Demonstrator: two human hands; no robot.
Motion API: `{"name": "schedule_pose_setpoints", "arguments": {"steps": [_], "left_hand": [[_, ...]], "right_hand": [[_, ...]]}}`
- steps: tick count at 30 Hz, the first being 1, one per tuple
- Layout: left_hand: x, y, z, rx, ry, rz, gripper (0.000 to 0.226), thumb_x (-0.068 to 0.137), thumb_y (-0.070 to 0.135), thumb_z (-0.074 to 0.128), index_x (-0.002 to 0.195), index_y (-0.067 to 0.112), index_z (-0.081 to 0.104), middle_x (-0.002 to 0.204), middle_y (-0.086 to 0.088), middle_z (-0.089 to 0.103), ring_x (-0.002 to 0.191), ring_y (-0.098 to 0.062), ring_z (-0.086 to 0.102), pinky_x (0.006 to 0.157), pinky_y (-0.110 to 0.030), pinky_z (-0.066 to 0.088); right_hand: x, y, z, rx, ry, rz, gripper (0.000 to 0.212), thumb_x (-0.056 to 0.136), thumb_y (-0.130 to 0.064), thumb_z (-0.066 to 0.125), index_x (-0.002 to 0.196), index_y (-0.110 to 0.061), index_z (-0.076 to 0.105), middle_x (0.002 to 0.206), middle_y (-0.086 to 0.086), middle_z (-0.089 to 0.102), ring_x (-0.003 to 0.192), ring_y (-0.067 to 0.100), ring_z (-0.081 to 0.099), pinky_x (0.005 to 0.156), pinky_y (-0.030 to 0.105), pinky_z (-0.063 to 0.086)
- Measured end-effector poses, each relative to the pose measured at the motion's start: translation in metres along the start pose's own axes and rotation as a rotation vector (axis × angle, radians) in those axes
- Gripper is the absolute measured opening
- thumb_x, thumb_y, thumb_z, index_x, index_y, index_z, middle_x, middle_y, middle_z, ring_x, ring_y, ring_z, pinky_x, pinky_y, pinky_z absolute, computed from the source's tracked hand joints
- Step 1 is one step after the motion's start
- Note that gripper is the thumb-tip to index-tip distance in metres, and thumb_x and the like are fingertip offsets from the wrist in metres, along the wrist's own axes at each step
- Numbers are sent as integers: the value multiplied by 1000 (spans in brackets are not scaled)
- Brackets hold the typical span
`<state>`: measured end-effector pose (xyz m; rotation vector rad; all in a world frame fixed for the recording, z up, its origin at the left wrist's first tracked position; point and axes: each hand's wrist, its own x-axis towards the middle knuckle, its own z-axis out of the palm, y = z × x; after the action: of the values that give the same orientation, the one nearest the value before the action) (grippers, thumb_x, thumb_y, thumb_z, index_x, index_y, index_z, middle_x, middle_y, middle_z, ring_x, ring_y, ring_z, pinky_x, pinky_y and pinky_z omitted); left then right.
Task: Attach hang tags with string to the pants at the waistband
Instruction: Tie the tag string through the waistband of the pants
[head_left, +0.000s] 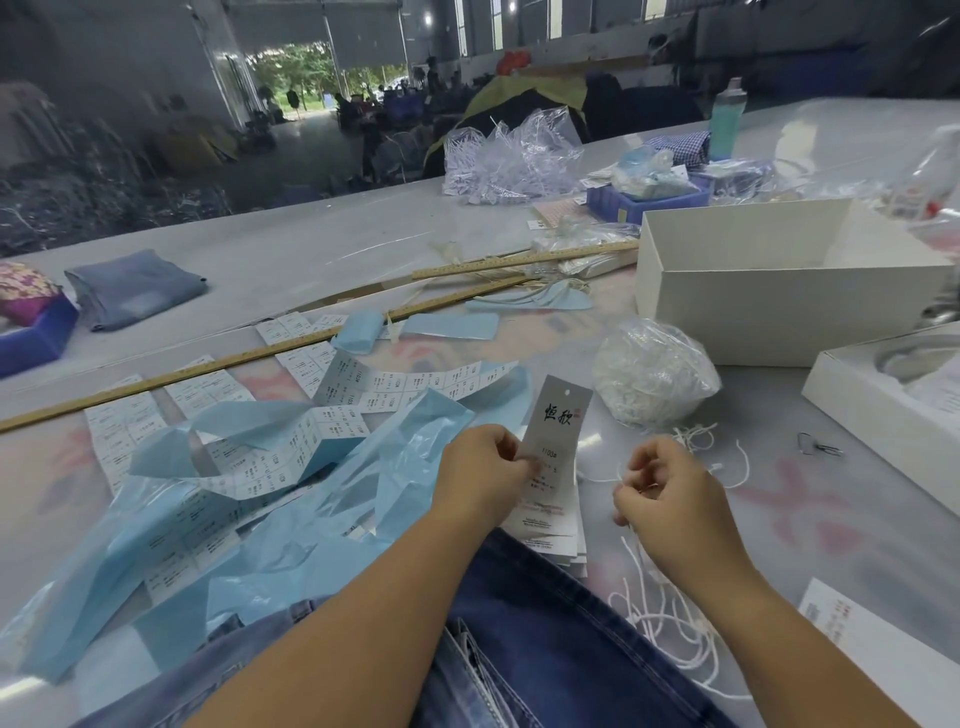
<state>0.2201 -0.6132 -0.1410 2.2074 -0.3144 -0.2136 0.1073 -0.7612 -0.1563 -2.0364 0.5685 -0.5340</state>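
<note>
The left hand (485, 462) pinches a grey hang tag (555, 426) upright by its lower edge, above a stack of tags (550, 530) lying against the denim pants (545, 649), whose waistband is hidden by the forearms. The right hand (665, 483) has curled fingers; whether they grip a white string (670, 618) cannot be told.

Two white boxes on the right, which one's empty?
The bigger, farther white box, open and showing only bare inside walls. The nearer white box at the right edge holds a round metal item.
</note>
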Motion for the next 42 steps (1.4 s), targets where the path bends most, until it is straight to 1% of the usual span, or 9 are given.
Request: {"name": "schedule_pose_setpoints", "arguments": {"steps": [6, 11, 16, 19, 22, 25, 28, 33, 42], "left_hand": [[-5, 5, -2, -124, -40, -21, 18, 92, 22, 66, 78, 14, 74, 80, 2, 75, 78, -20, 72, 72, -36, 60], [-6, 7, -2, -139, -52, 19, 27, 97, 17, 58, 76, 22, 73, 74, 9, 71, 69, -10, 68, 54, -15, 51], [-9, 6, -1, -106, -18, 56, 26, 99, 19, 54, 85, 15, 76, 82, 4, 74, 77, -16, 68, 62, -22, 54], [-11, 3, -1, 239, 8, 212, 31, 97, 18, 51, 66, 17, 58, 70, 4, 62, 69, -22, 56, 57, -29, 42], [-12, 5, -3, 778, 118, 407, 8, 90, 15, 53, 84, 19, 56, 82, -1, 58, 68, -24, 44, 61, -30, 31], [-14, 10, -4, 935, 102, 470, 6, 87, 13, 51, 90, 18, 53, 80, -3, 47, 68, -25, 39, 70, -32, 27], [-18, 13, -7, 729, 204, 470, 10, 91, 13, 46, 82, 16, 49, 77, -4, 53, 64, -27, 45, 63, -32, 30], [-13, 10, -22, 245, 198, 141, 31, 103, 25, 38, 74, 18, 46, 73, 4, 54, 70, -19, 51, 55, -31, 32], [-23, 15, -25, -218, -103, -7, 23, 102, 14, 48, 124, 22, 50, 94, -6, 73, 84, -24, 71, 74, -37, 60]], "right_hand": [[0, -3, 8, 29, -51, 29, 27, 86, -4, 58, 66, -21, 67, 62, 0, 66, 62, 19, 65, 61, 36, 55], [4, -7, 27, -91, -140, 28, 25, 79, -39, 77, 86, -18, 64, 87, -6, 60, 77, 6, 54, 58, 18, 35], [8, -9, 42, -111, -118, 97, 34, 70, -38, 85, 81, -19, 58, 83, -6, 58, 71, 4, 52, 53, 18, 32], [7, -9, 50, -61, -105, 143, 37, 66, -34, 87, 81, -19, 57, 79, -9, 59, 67, 2, 54, 48, 15, 33], [10, -9, 53, -29, -119, 209, 42, 65, -31, 89, 89, -19, 57, 84, -9, 60, 70, 2, 55, 48, 15, 34], [15, -8, 53, -30, -150, 261, 39, 68, -25, 87, 91, -17, 57, 88, -5, 62, 73, 4, 56, 49, 16, 36], [20, -8, 48, -48, -128, 265, 22, 78, -15, 77, 85, -19, 56, 89, -3, 63, 73, 4, 54, 51, 17, 35], [16, -11, 35, 141, -12, 167, 6, 87, -17, 63, 82, -18, 66, 82, -6, 66, 75, 10, 59, 58, 21, 37], [7, -23, 31, 303, -252, 228, 25, 99, -26, 54, 87, -14, 71, 82, 0, 75, 76, 16, 71, 65, 32, 55]]}}
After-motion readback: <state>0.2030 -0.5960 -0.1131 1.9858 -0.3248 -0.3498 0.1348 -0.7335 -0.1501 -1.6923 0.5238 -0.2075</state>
